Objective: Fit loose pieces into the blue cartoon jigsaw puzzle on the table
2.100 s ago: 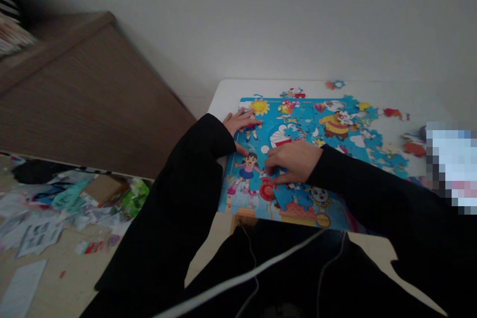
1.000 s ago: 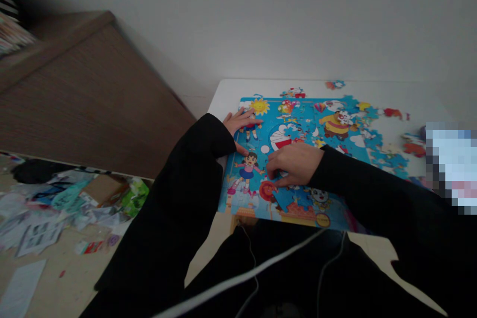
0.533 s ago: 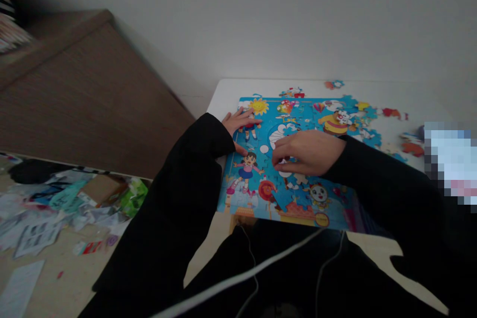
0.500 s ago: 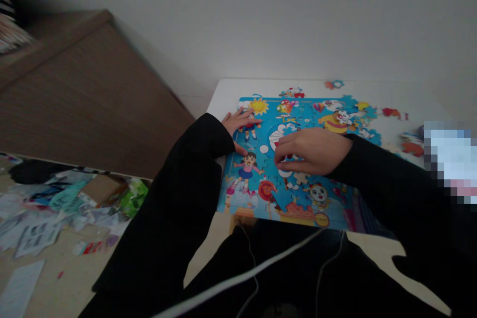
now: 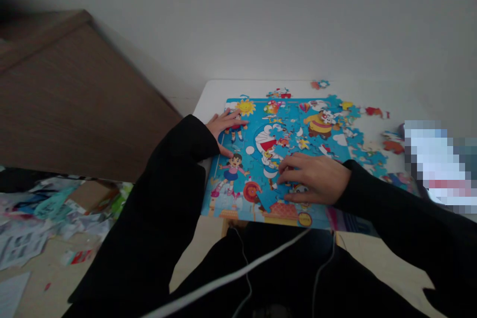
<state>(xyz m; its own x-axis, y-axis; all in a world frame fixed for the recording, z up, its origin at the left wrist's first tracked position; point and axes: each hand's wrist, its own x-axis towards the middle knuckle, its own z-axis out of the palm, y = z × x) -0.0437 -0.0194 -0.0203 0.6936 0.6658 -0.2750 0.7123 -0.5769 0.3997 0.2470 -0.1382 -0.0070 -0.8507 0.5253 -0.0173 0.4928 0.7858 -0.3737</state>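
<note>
- Resting open with the fingers spread, the left hand (image 5: 225, 126) lies flat on the upper left part of a cartoon jigsaw puzzle (image 5: 320, 126), gripping nothing; its thumb reaches down toward a printed girl in a pink top.
- Curled over the lower middle of the puzzle, the right hand (image 5: 313, 179) has its fingertips down on the picture, close to a printed lollipop and a small round cartoon face. The view is dim and the fingers cover what lies beneath, so it may be pinching a piece, but I cannot tell.
- The puzzle lies flat on a white table (image 5: 216, 99), near the table's left and front edges. Its picture is bright blue, with a sun, a robot cat and a yellow-striped bear.
- Its right side is ragged and unfinished, with gaps showing white table between blue pieces.
- Loose puzzle pieces (image 5: 393, 146) lie scattered on the table to the right, and a small cluster (image 5: 320, 84) sits beyond the top edge.
- Black sleeves (image 5: 156, 208) cover both forearms, and a white cable (image 5: 231, 273) runs across the person's dark clothing below the table.
- A pixelated object (image 5: 436, 164) sits at the right edge of the table, too blurred to name.
- A brown wooden cabinet (image 5: 67, 94) stands to the left against a white wall (image 5: 261, 25), and crumpled papers (image 5: 30, 243) litter the floor below.
</note>
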